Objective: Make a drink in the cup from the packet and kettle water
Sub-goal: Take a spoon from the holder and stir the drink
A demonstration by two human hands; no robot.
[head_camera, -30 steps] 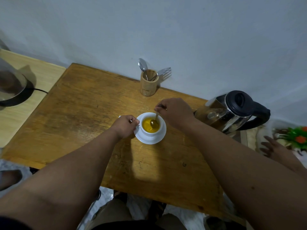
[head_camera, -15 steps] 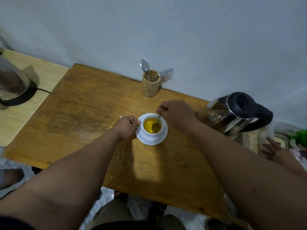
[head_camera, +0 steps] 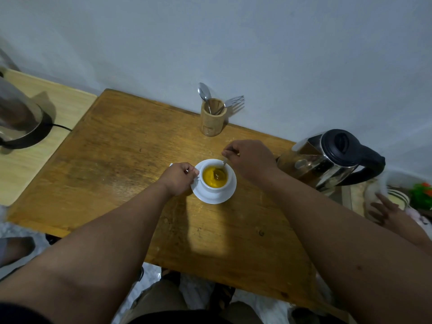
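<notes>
A white cup [head_camera: 216,187] holding yellow-orange liquid sits on a white saucer [head_camera: 214,198] in the middle of the wooden table [head_camera: 117,160]. My left hand [head_camera: 178,177] grips the cup at its left side, by the handle. My right hand [head_camera: 250,160] pinches a small metal spoon [head_camera: 221,171] whose bowl dips into the liquid. A glass and steel kettle [head_camera: 327,160] with a black lid and handle stands at the table's right edge. A white corner, perhaps the packet [head_camera: 171,164], peeks out behind my left hand.
A wooden holder [head_camera: 213,121] with a spoon and forks stands by the wall. Another kettle [head_camera: 18,118] on its base sits on a lower surface at left. Someone else's hand [head_camera: 388,210] rests by dishes and a green plant at the right edge.
The spoon has shifted around inside the cup, its bowl moving through the liquid. My left hand stays on the cup. The other person's hand at the right moved slightly.
</notes>
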